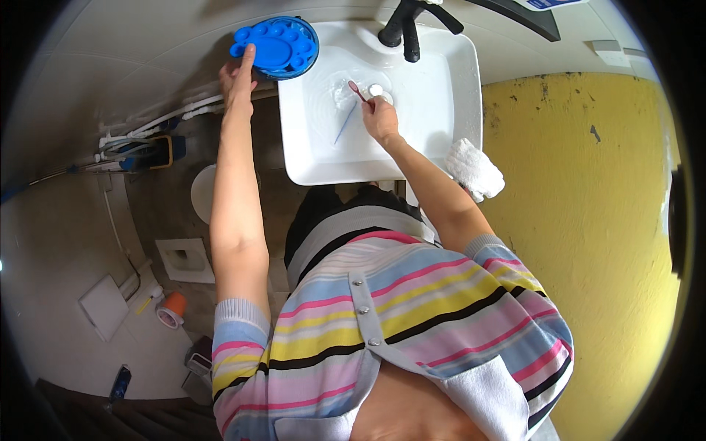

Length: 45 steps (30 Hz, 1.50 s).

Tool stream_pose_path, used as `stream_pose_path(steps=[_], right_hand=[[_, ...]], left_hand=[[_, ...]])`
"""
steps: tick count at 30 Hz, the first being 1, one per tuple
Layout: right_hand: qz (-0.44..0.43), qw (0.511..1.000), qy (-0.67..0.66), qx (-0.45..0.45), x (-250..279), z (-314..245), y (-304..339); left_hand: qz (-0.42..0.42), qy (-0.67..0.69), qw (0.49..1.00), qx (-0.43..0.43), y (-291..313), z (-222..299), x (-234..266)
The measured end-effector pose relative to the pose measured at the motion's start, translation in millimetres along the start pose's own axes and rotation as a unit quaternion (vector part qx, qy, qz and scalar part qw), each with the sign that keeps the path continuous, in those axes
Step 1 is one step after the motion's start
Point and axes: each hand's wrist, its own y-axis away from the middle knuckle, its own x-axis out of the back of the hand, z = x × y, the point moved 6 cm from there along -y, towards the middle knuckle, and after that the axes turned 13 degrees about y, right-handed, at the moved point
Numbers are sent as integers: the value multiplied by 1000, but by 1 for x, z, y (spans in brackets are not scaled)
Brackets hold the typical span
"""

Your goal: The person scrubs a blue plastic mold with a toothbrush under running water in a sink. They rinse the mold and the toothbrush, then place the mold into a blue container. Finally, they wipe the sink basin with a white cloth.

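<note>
My left hand grips the left edge of a blue paint palette, a finger lying over its rim. The palette has round wells around an oval middle and sits over a blue basin at the sink's back left corner. Over the white sink, my right hand is closed around a small red brush; whether it is a toothbrush or a paintbrush I cannot tell. A thin blue stick, perhaps a brush, lies in the shallow, rippling water beside it. Near the red brush is a round white drain plug.
A black faucet stands at the sink's back edge. A white towel hangs over the right front corner. Pipes run along the left wall, with a squat toilet and an orange cup lower down. A yellow wall rises at right.
</note>
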Motion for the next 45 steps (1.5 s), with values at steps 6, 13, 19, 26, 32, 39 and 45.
stream_pose_path(steps=[6, 13, 19, 26, 32, 39, 45], right_hand=[[117, 981, -61, -141, 39, 82, -4], [21, 982, -145, -121, 41, 88, -1], [-62, 983, -170, -34, 55, 54, 34], [-19, 985, -88, 145, 56, 16, 48], [-2, 994, -73, 75, 46, 35, 22], [-50, 993, -99, 41, 47, 34, 27], [-36, 985, -93, 143, 43, 31, 32]], left_hand=[[86, -152, 898, -404, 95, 37, 0], [-209, -465, 838, -193, 140, -107, -95], [-222, -566, 784, -129, 130, -157, -107], [-267, -327, 906, -26, 136, -150, -101], [-240, -173, 942, 156, 150, -149, -92], [-210, 96, 920, 315, 169, -157, -92], [-209, 197, 883, 372, 173, -166, -87]])
